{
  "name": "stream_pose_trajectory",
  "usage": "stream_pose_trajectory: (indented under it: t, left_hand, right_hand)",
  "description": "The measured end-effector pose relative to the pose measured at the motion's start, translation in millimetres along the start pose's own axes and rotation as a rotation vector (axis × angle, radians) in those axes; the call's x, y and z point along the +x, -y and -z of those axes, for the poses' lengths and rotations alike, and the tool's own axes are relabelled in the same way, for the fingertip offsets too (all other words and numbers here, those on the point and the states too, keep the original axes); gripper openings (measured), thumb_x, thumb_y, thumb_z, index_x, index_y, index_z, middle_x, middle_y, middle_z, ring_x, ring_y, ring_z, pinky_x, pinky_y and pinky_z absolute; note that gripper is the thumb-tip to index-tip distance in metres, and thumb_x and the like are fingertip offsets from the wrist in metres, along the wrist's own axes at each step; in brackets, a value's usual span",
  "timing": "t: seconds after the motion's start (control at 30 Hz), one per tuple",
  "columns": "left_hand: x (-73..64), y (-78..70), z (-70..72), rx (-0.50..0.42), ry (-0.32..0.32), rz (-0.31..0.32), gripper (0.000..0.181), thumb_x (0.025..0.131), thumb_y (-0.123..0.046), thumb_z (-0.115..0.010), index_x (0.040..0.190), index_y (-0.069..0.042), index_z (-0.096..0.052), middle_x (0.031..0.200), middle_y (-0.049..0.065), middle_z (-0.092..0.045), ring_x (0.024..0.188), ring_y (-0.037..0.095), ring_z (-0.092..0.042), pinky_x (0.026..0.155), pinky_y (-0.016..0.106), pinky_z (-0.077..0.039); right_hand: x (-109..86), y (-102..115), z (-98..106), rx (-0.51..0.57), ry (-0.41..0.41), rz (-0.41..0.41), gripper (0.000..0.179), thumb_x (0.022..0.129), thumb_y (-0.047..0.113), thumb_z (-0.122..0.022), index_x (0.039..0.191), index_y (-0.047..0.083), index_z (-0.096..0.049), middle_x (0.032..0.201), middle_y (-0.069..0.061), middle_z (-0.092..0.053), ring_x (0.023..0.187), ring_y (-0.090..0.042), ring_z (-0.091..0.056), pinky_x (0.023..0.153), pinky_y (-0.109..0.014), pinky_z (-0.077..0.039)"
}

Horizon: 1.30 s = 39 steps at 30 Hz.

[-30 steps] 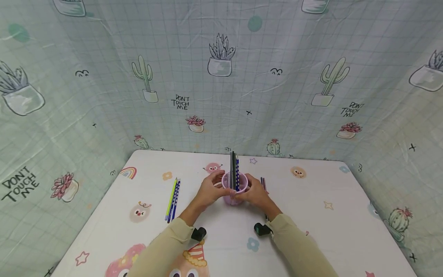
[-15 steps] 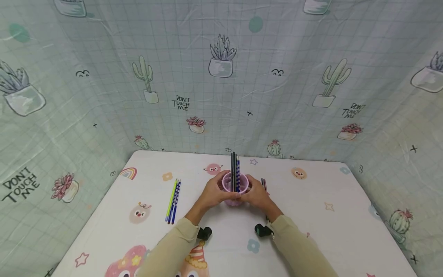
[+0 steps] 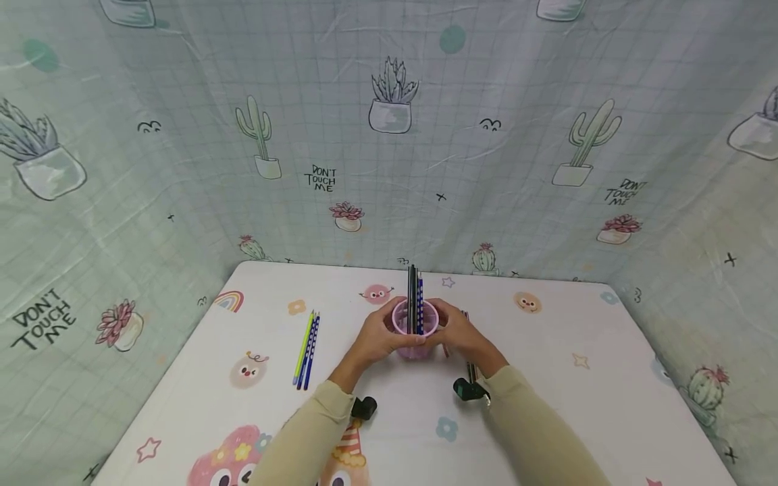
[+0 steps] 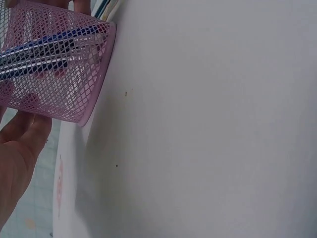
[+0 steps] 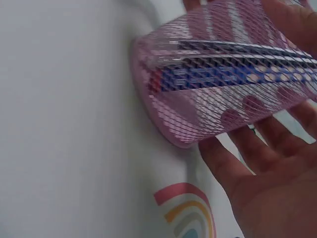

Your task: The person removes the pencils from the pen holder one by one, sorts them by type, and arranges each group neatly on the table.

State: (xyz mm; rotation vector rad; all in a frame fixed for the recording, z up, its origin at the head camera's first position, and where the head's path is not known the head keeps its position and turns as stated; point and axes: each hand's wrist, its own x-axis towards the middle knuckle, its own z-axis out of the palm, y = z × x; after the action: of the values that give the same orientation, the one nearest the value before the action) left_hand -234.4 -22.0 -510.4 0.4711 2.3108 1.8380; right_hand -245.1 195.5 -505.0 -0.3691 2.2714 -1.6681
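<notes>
1. Mesh cup (image 3: 415,352) is at the middle of the white table (image 3: 547,412), touching or just above; I can't tell which.
2. Left hand (image 3: 378,337) and right hand (image 3: 460,331) clamp its opposite sides, thumbs near, I judge for steadiness.
3. Standing pencils (image 3: 412,297) use its wall, I'd guess, as support; loose pencils (image 3: 306,351) lie apart, left.

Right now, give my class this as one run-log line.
left hand: grips pink mesh cup; right hand: grips same cup; inside: dark, blue pencils; left of cup: loose pencils
</notes>
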Motion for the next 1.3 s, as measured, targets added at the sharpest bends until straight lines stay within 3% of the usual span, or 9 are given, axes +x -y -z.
stream_pose_trajectory:
  t: [0.13,0.2,0.3,0.4,0.53,0.67,0.9,1.13,1.3]
  left_hand:
    - [-0.4,1.2,-0.7,0.004,0.005,-0.002,0.083,0.077,-0.023,-0.094,0.149,-0.03,-0.054,0.141,0.002,-0.065,0.124,0.022,-0.064,0.108,0.042,-0.055]
    - [-0.1,1.1,-0.8,0.0,0.006,-0.002,0.083,0.077,-0.023,-0.094,0.149,-0.029,-0.054,0.141,0.002,-0.065,0.125,0.022,-0.064,0.109,0.043,-0.054]
    - [0.2,1.2,0.0,-0.014,0.003,-0.004,0.082,0.077,-0.02,-0.094,0.148,-0.027,-0.054,0.141,0.004,-0.065,0.125,0.024,-0.064,0.11,0.045,-0.053]
    - [0.7,0.5,0.2,-0.024,0.004,-0.003,0.083,0.076,-0.017,-0.094,0.148,-0.026,-0.054,0.139,0.005,-0.066,0.124,0.025,-0.065,0.11,0.046,-0.053]
    - [0.4,-0.2,1.1,-0.019,0.001,-0.002,0.083,0.077,-0.018,-0.094,0.149,-0.027,-0.054,0.139,0.004,-0.066,0.122,0.024,-0.065,0.109,0.045,-0.054]
    - [0.4,-0.4,1.7,-0.019,0.005,-0.003,0.083,0.078,-0.02,-0.094,0.15,-0.027,-0.053,0.14,0.005,-0.066,0.123,0.025,-0.065,0.11,0.045,-0.054]
    - [0.6,2.8,1.3,-0.02,0.014,0.0,0.083,0.078,-0.022,-0.094,0.149,-0.029,-0.053,0.141,0.003,-0.065,0.124,0.025,-0.064,0.11,0.044,-0.054]
    - [0.3,2.4,1.1,-0.048,0.025,-0.01,0.082,0.079,-0.02,-0.093,0.149,-0.029,-0.053,0.141,0.004,-0.065,0.124,0.026,-0.065,0.11,0.044,-0.054]
    - [-0.5,3.5,2.4,-0.043,0.021,-0.005,0.083,0.079,-0.02,-0.093,0.15,-0.028,-0.052,0.141,0.004,-0.065,0.124,0.025,-0.065,0.11,0.044,-0.054]
  right_hand:
    - [1.2,1.6,11.4,0.1,0.076,0.015,0.088,0.073,-0.009,-0.077,0.153,0.012,-0.048,0.157,-0.012,-0.053,0.15,-0.036,-0.044,0.12,-0.051,-0.042]
    - [2.5,4.5,17.5,0.137,0.109,0.036,0.089,0.073,-0.014,-0.069,0.156,0.007,-0.043,0.16,-0.017,-0.048,0.152,-0.038,-0.041,0.118,-0.042,-0.046]
    - [7.0,12.9,25.0,0.205,0.11,0.043,0.08,0.081,-0.017,-0.055,0.157,0.001,-0.037,0.162,-0.022,-0.043,0.153,-0.04,-0.038,0.113,-0.032,-0.049]
    - [12.4,24.5,29.3,0.209,0.044,0.051,0.061,0.095,-0.009,-0.047,0.155,0.0,-0.04,0.159,-0.024,-0.045,0.151,-0.04,-0.041,0.114,-0.034,-0.049]
    - [23.1,42.4,25.5,0.104,-0.094,0.065,0.044,0.107,0.014,-0.056,0.149,0.004,-0.051,0.151,-0.019,-0.056,0.144,-0.036,-0.051,0.119,-0.046,-0.045]
    - [34.4,59.4,15.0,-0.016,-0.219,0.073,0.043,0.104,0.025,-0.065,0.143,0.007,-0.06,0.143,-0.016,-0.064,0.137,-0.034,-0.057,0.118,-0.052,-0.045]
    - [47.0,75.4,1.5,-0.147,-0.36,0.032,0.027,0.1,0.023,-0.071,0.121,0.006,-0.074,0.12,-0.014,-0.074,0.116,-0.031,-0.068,0.106,-0.049,-0.056]
    - [47.6,84.6,0.9,-0.127,-0.405,0.021,0.021,0.098,0.021,-0.074,0.112,0.006,-0.079,0.113,-0.015,-0.076,0.105,-0.029,-0.069,0.097,-0.047,-0.057]
    - [49.5,86.6,4.5,-0.083,-0.418,0.028,0.022,0.098,0.023,-0.074,0.112,0.007,-0.079,0.115,-0.014,-0.076,0.106,-0.027,-0.067,0.095,-0.043,-0.055]
